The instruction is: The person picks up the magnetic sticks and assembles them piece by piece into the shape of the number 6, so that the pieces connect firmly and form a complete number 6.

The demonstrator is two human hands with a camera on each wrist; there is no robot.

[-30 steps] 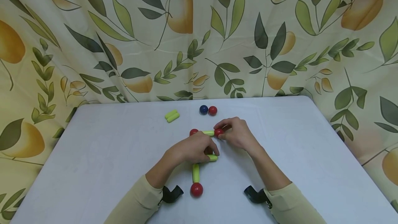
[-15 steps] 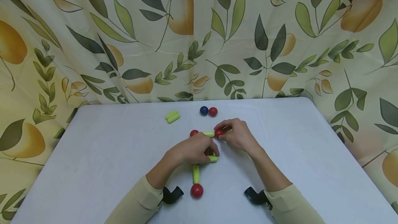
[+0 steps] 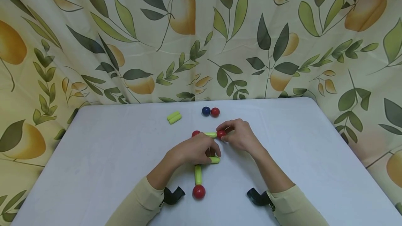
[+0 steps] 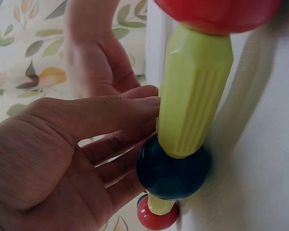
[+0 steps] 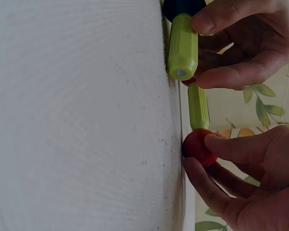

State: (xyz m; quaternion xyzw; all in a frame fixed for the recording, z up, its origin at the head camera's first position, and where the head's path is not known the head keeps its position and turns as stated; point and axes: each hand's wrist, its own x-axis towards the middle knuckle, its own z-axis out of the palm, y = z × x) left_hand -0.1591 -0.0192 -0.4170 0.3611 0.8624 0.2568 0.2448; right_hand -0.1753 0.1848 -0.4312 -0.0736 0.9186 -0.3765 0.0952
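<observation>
My left hand (image 3: 198, 149) pinches a light green ridged stick (image 3: 215, 160), whose free end shows a small metallic disc in the right wrist view. This stick joins a dark blue ball (image 4: 173, 171), hidden under the hand in the head view. From the blue ball another green stick (image 3: 198, 174) runs toward me to a red ball (image 3: 199, 191). Farther back, my right hand (image 3: 240, 135) holds a red ball (image 5: 200, 147) between thumb and fingers. That ball sits at the right end of a green stick (image 3: 210, 135), with another red ball (image 3: 195, 133) at its left end.
At the back of the white table (image 3: 110, 142) lie two green sticks (image 3: 174, 117) side by side. A loose blue ball (image 3: 206, 111) and a red ball (image 3: 215, 112) stand next to each other there. A leaf-and-fruit patterned curtain (image 3: 232, 37) hangs behind the table edge.
</observation>
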